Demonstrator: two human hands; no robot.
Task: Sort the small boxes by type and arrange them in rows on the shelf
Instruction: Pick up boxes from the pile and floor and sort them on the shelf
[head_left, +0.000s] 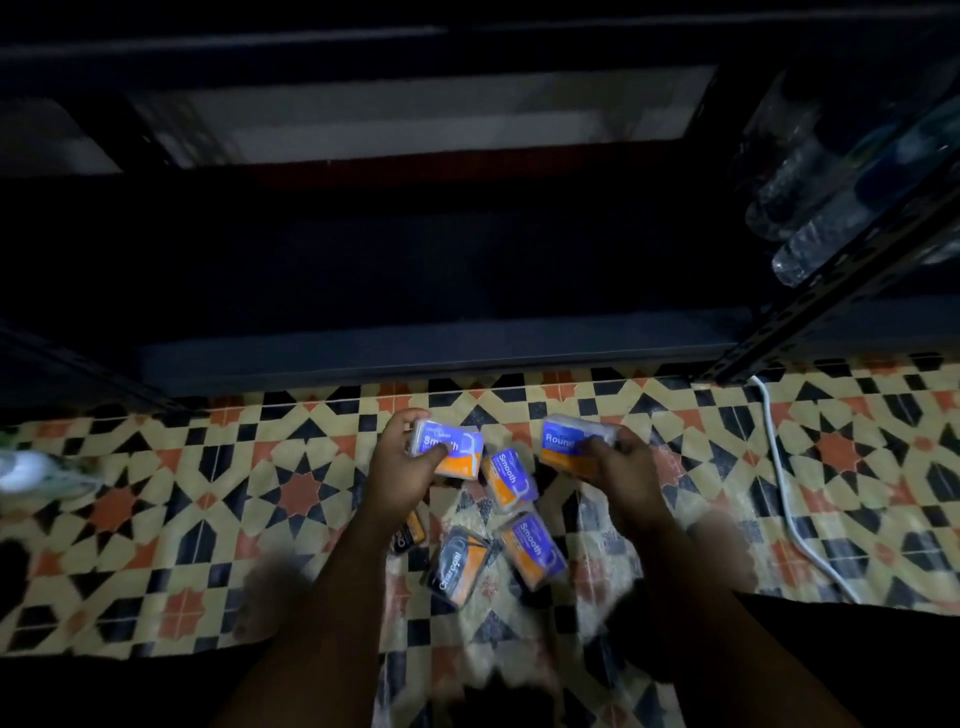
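Purple-and-orange small boxes were the brightest things in the head view, which looked down in dim light onto a patterned tile floor (208, 483) in cream, black and orange. Both forearms reached forward from the bottom edge, bare and slightly converging. The left hand (402, 462) was raised above the floor, its fingers curled over the far edge and its thumb across the face of a box marked "Smooth" (453, 451). The right hand (621, 460) was at about the same height, thumb and fingers gripping a box marked "Round" (566, 446), held apart from the other.

Between and below the hands, more boxes lay loose on the floor: a second "Smooth" box (508, 480), a third "Smooth" box (535, 555), a dark "Charcoal" box (458, 570), and another dark box (411, 532) half hidden by the left forearm. They lay tilted at different angles, close together.

Beyond the hands stood the dark metal shelf (436, 343), its lowest board just past the tiles. Clear plastic bottles (810, 223) lay on a neighbouring rack at the right, and a white cable (784, 483) ran across the floor there.
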